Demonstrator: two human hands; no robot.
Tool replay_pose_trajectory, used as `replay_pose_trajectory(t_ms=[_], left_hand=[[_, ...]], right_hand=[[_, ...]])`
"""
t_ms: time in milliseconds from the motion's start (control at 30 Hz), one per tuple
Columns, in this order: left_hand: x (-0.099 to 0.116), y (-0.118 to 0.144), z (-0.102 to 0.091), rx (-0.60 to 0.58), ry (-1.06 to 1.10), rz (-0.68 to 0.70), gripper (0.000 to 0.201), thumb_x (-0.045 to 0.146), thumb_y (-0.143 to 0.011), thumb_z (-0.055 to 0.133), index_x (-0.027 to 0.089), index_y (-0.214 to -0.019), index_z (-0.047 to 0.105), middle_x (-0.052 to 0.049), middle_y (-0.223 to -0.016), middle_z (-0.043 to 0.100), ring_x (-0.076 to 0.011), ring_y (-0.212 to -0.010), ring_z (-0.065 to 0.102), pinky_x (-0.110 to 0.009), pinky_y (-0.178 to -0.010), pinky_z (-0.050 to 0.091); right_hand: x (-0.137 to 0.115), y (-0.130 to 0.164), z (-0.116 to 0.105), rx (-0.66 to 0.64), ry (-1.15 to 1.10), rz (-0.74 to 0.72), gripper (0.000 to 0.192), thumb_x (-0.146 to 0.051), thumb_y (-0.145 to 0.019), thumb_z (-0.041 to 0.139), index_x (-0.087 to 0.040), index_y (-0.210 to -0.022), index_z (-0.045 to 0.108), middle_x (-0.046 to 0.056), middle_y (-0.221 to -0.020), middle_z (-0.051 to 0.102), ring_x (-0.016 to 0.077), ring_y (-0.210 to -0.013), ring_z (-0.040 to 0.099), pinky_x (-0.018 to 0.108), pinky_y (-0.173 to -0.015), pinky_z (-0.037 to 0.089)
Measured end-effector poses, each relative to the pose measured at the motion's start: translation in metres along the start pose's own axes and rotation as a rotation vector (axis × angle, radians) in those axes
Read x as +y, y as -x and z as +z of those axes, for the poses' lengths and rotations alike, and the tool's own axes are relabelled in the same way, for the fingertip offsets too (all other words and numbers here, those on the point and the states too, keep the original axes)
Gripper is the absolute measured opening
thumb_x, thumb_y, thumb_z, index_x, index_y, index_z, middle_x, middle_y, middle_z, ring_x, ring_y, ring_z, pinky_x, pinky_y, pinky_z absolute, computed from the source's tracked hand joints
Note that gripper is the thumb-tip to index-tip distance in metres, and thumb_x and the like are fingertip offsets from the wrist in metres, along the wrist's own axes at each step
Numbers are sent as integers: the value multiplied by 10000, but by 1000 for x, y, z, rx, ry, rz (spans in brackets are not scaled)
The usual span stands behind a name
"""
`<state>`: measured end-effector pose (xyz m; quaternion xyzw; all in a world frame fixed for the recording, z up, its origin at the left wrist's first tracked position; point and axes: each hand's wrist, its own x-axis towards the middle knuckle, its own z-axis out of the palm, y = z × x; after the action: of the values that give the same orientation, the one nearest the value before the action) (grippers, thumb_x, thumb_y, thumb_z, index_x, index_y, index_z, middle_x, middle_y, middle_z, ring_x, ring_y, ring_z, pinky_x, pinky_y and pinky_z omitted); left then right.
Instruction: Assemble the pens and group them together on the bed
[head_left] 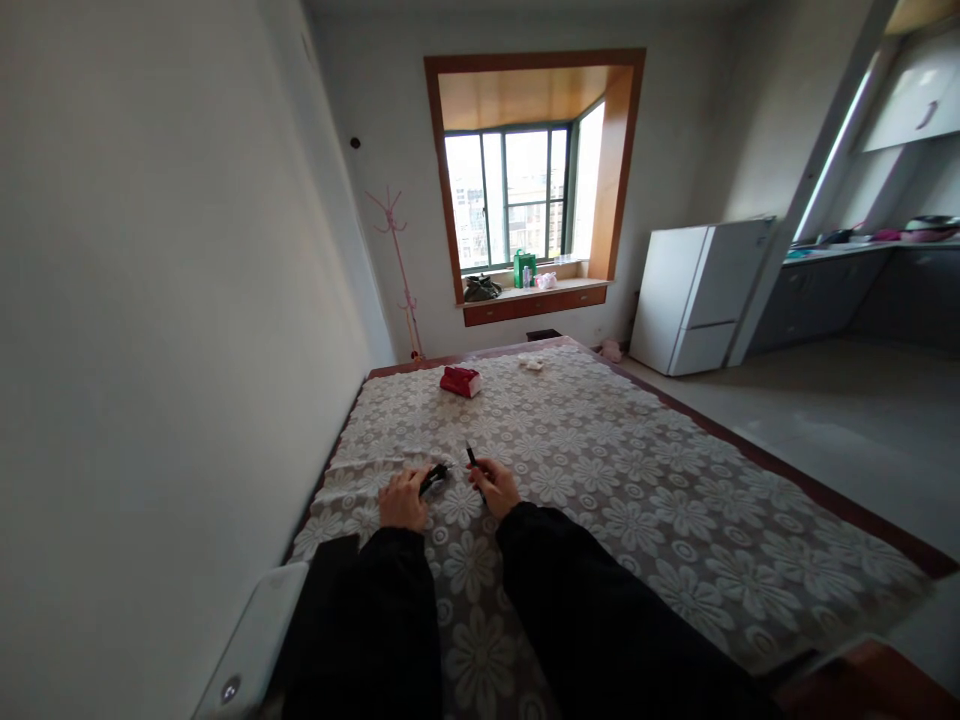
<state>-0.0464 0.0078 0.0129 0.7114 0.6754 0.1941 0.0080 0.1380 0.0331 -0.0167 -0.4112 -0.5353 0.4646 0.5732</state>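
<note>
A black pen (471, 456) is held in my right hand (496, 487), its tip pointing away from me and up. Just to the left, my left hand (403, 498) is closed around a bunch of dark, slender things that look like black pens (435, 479). Their far ends stick out toward the right hand, and the fingers hide the rest. Both hands are low over the table, on a grey cloth with white flowers (600, 470). A small gap separates the bunch from the single pen.
Beyond the hands lie a red tissue pack (460, 381) and a small white item (531, 364). A wall (187, 300) runs along the left. A dark case and white device (255, 635) are at lower left. A white fridge (697, 295) stands at right, beyond the table.
</note>
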Motion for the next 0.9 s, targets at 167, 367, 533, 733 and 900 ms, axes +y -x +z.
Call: replay_pose_trajectory(t_ms=[167,367,533,733,900], left_hand=[[5,2,8,-43,-96,-8,656,151,-727,484,287,-1365,424,-70,-1384,481,-324,-1314,313,-659,-1065,56],[11,3,3,-3,-50,36,719,102,-626,488,252,-1328,457,-66,-1420,434,-344,-1368,228,-664,-1071,-50],[17,3,1,-7,-3,116,448,82,-725,477,267,-1114,599,-55,-1345,514,-310,-1348,292,-643,-1080,-40],[22,3,2,-28,147,244,274,242,-752,630,246,-1026,615,-59,-1241,572,-270,-1247,417,-489,-1085,209],[24,5,-1,-52,215,270,156,248,-722,648,207,-872,642,-62,-1099,611,-222,-1098,510,-359,-994,343]], right_hand=[[1,1,0,3,55,-26,318,-488,-738,583,-200,-857,644,27,-713,642,166,-626,577,291,-585,462],[3,1,-1,7,108,-16,293,-453,-759,570,-192,-866,650,23,-715,643,158,-625,556,274,-576,435],[0,2,-1,6,106,-23,276,-421,-767,552,-182,-868,643,24,-720,640,159,-627,563,278,-590,437],[0,1,-1,-15,136,-32,280,-427,-770,551,-179,-864,640,28,-734,646,162,-638,575,278,-595,440],[3,1,-1,19,157,-9,272,-430,-777,540,-176,-854,599,20,-706,642,149,-587,563,269,-566,440]])
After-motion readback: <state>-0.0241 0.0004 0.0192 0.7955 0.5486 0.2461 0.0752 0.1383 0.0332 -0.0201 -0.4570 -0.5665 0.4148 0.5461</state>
